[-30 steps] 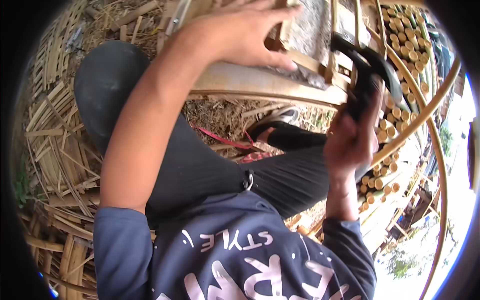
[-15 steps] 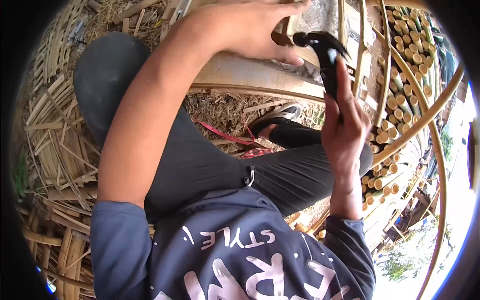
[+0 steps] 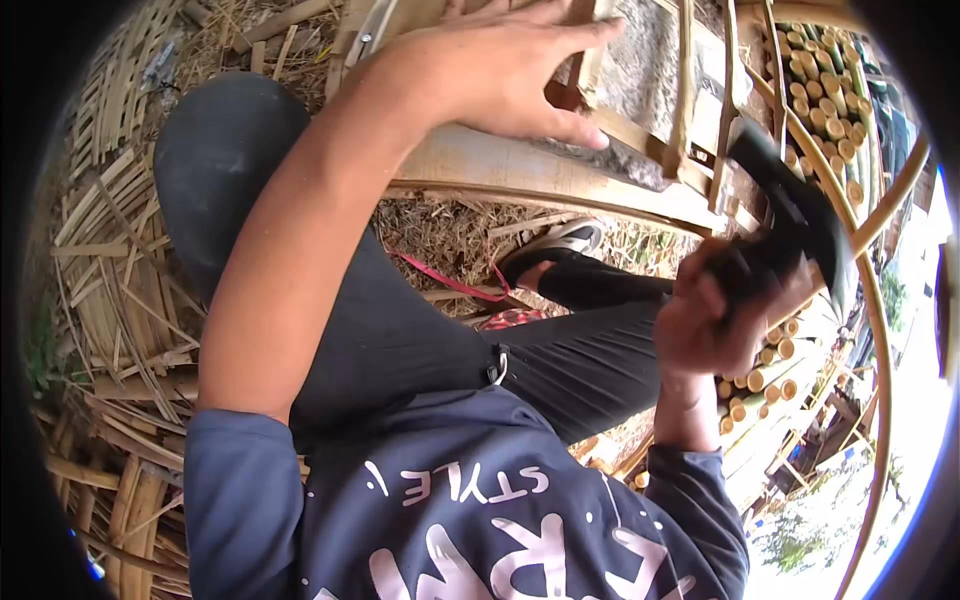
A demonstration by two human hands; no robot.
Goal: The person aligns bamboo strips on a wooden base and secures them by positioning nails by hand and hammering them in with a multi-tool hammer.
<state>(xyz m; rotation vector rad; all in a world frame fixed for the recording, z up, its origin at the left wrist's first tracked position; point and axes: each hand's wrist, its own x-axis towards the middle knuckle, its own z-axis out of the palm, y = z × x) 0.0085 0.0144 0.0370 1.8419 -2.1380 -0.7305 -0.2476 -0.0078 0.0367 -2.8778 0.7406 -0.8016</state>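
My right hand (image 3: 715, 305) is wrapped round a black claw hammer (image 3: 795, 215), raised off to the right of the wooden workpiece and blurred by motion. The left hand (image 3: 505, 75) lies with fingers spread over the top of a wooden frame (image 3: 520, 165), its thumb pointing right. Just beyond the thumb are thin bamboo strips (image 3: 685, 90) and a grey, rough slab (image 3: 640, 65). What lies under my left palm is hidden.
Stacked cut bamboo poles (image 3: 825, 95) stand at the right, crossed by a long leaning pole (image 3: 890, 200). Split bamboo pieces (image 3: 120, 260) cover the left ground. A red strap (image 3: 450, 275) lies near my shoe (image 3: 555, 245).
The hammer has swung right and down, away from the wooden frame, with my right hand round it. My left hand has stayed nearly in place.
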